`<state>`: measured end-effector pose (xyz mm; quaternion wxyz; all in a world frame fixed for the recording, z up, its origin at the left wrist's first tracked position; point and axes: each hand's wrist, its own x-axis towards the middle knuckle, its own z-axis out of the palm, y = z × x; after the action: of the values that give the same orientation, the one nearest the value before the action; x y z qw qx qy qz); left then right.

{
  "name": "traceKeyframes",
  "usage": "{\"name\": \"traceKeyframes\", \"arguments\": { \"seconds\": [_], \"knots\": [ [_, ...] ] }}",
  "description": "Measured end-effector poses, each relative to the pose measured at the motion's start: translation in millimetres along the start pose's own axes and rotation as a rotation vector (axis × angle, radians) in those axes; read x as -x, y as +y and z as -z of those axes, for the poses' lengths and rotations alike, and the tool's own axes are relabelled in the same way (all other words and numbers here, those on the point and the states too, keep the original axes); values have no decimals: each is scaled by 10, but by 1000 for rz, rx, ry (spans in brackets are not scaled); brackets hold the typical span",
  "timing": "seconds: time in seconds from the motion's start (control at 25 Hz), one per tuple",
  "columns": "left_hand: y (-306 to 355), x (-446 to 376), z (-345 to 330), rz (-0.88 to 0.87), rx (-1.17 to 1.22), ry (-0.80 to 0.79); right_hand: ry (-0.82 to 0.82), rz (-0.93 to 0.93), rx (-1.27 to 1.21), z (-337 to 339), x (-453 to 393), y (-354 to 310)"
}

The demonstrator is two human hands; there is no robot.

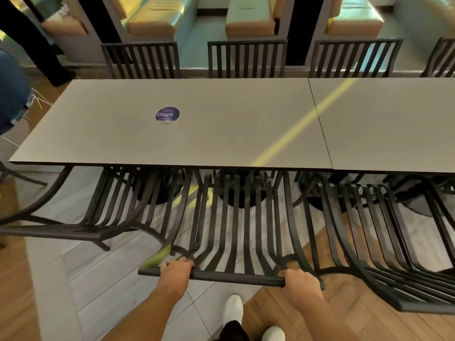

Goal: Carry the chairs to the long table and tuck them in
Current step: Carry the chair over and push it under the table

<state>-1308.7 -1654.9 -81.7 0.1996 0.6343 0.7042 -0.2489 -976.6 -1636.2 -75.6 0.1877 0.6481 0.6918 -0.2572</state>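
A black slatted metal chair (236, 232) stands in front of me, its seat pushed under the near edge of the long grey table (221, 134). My left hand (176, 271) grips the left end of the chair's top rail. My right hand (301, 283) grips the right end of the same rail. Another black slatted chair (118, 207) stands to the left, tucked under the table, and a third (374, 232) stands to the right, also partly under it.
Several more black chairs (247, 59) line the table's far side, with cushioned booth seats (250, 20) behind them. A round purple sticker (167, 114) lies on the tabletop. A person's legs (14, 89) stand at the far left. My white shoes (232, 308) are on the floor below.
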Motion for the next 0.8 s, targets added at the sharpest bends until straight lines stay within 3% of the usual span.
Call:
{"name": "traceKeyframes", "arguments": {
  "seconds": [0.8],
  "knots": [
    [203, -820, 546, -8, 32, -31, -25, 27, 137, 517, -812, 211]
  ]
}}
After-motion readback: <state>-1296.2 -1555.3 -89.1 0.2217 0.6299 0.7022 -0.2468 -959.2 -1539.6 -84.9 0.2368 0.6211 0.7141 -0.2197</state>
